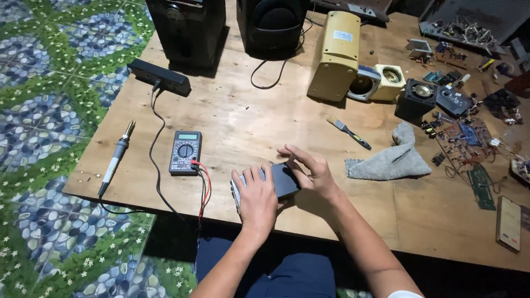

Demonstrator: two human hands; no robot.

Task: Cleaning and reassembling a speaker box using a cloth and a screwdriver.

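Your left hand [255, 197] lies over the small dark box [279, 181] near the desk's [248, 116] front edge, its grip grasping the box's left end. Your right hand [309, 168] rests loosely on the box's right side, fingers spread; a multimeter [185, 152] sits just left.

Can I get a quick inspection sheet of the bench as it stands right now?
Surface: bare wooden table, scuffed.
Job's things: small dark box-shaped device, held at the near edge.
Hands: left hand grips the device's left end; right hand rests on its right side, fingers spread.
Clutter: multimeter, soldering iron, brush, grey cloth, yellow speaker casing, circuit boards, phone.
Cables: multimeter's red and black leads; black cord from power strip runs off the near edge.
Surroundings: patterned tiled floor; two black speakers at the back.
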